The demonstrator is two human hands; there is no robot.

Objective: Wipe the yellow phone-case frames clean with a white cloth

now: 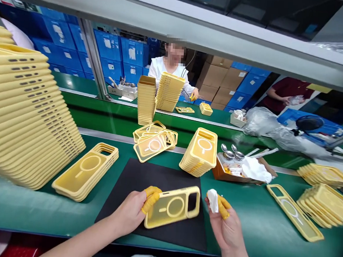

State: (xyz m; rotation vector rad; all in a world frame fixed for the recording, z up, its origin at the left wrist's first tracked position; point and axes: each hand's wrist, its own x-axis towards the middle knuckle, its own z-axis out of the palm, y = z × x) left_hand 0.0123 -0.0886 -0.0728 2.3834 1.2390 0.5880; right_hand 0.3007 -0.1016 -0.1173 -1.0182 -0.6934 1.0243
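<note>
My left hand [127,213] grips the left edge of a yellow phone case [173,207], with yellow finger cots on its fingers. The case lies tilted on a black mat [156,178] with its camera cut-out at the far right. My right hand [226,228] pinches a small white cloth [212,200] between yellow-cotted fingers, just right of the case. Stacks of yellow phone cases stand around the mat: a low one [86,172] to the left, a taller one [200,152] behind it, and a loose pile [154,141] behind the mat.
A very tall leaning stack of cases [22,110] fills the left side. More cases [324,205] lie on the green bench to the right. A cardboard tray [224,171] holds metal discs and white cloth. Beyond a second belt, a co-worker [171,71] handles a case among blue crates.
</note>
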